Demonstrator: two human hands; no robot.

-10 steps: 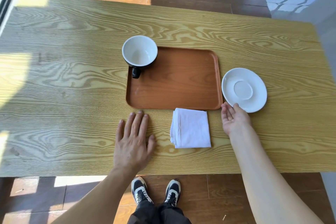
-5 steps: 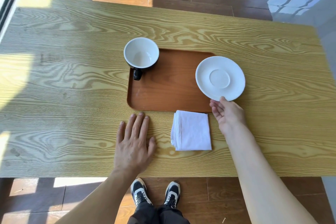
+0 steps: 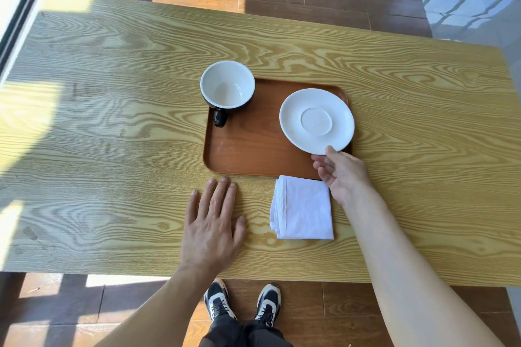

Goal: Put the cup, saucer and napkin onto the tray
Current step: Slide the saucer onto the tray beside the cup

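A brown tray (image 3: 248, 149) lies in the middle of the wooden table. A black cup with a white inside (image 3: 227, 85) stands at the tray's far left corner, its handle toward me. My right hand (image 3: 339, 173) pinches the near rim of the white saucer (image 3: 316, 120), which is over the tray's right half; whether it touches the tray I cannot tell. The folded white napkin (image 3: 303, 208) lies on the table just in front of the tray. My left hand (image 3: 212, 222) rests flat on the table, fingers spread, left of the napkin.
The table (image 3: 112, 127) has a near edge just above my shoes (image 3: 242, 303). Dark wooden floor surrounds it, with a bright window strip at the far left and a pale wall at the right.
My right hand took the saucer from the table right of the tray and carried it left over the tray. The left hand, cup and napkin stayed in place.
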